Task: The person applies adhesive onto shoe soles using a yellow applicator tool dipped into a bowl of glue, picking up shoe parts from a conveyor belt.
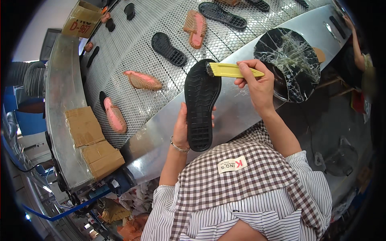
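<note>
Outsole (199, 105), blk, held in L hand (182, 129), thumb on left edge, fingers wrapped behind; yellow-handled brush (230, 70) pinched in R hand (259, 85), bristles at toe end.

Left hand (182, 129) to cardboard (84, 126): bare metal ledge (146, 150) leaves passage.
Between the hands: held sole (199, 104) and yellow brush (231, 70) bar the upper way; ledge open below the brush.
Right hand (260, 82): round black dish (263, 46) crowds its outer side.
Mesh belt (169, 16) ahead: loose sole (168, 49) and slipper (196, 30), narrow gap between.
</note>
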